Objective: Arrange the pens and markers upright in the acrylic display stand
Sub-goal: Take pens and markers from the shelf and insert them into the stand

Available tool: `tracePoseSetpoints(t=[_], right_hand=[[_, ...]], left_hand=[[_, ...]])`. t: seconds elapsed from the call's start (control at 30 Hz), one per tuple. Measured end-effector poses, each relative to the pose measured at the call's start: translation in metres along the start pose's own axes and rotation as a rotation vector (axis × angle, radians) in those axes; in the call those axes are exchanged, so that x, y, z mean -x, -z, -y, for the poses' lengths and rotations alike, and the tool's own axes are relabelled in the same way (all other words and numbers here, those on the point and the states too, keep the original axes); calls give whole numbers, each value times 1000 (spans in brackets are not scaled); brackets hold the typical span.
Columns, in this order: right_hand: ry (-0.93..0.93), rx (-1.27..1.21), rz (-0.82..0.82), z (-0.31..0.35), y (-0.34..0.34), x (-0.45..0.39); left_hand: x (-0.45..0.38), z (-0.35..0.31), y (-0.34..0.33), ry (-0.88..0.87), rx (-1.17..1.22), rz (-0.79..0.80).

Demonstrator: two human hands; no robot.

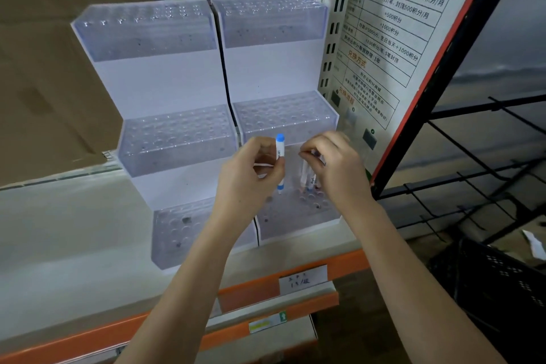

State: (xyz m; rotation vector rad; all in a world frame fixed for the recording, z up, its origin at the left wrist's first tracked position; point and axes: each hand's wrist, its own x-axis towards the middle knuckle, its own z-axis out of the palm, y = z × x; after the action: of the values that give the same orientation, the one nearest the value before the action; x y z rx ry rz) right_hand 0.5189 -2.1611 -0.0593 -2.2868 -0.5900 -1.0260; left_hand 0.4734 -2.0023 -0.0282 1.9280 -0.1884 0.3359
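Head view: we are loading markers into the lowest tier of the right-hand acrylic stand.

From the head camera we see our left hand (251, 168) pinching a white marker with a blue cap (280, 162), held upright, tip down just above the holes of the bottom tier of the right acrylic stand (295, 216), probably so it can drop straight in. Our right hand (334, 162) has its fingers curled round the tops of a few pens (307, 177) that seem to stand already in that tier's back holes; we judge it steadies them, though the grip is partly hidden. The left acrylic stand (165, 139) beside it holds nothing we can see. Both stands sit on a pale shelf (74, 230) with an orange front edge; a printed notice board (393, 38) leans at the right.
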Motion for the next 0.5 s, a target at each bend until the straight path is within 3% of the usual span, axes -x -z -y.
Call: tracePoseSetpoints(t=[0.33, 0.5], right_hand=[[-72, 67, 71, 0, -4, 3], [-139, -155, 4, 13, 17, 2]], left_hand=[[-4, 3, -3, 9, 16, 30], [-5, 6, -3, -20, 32, 43]])
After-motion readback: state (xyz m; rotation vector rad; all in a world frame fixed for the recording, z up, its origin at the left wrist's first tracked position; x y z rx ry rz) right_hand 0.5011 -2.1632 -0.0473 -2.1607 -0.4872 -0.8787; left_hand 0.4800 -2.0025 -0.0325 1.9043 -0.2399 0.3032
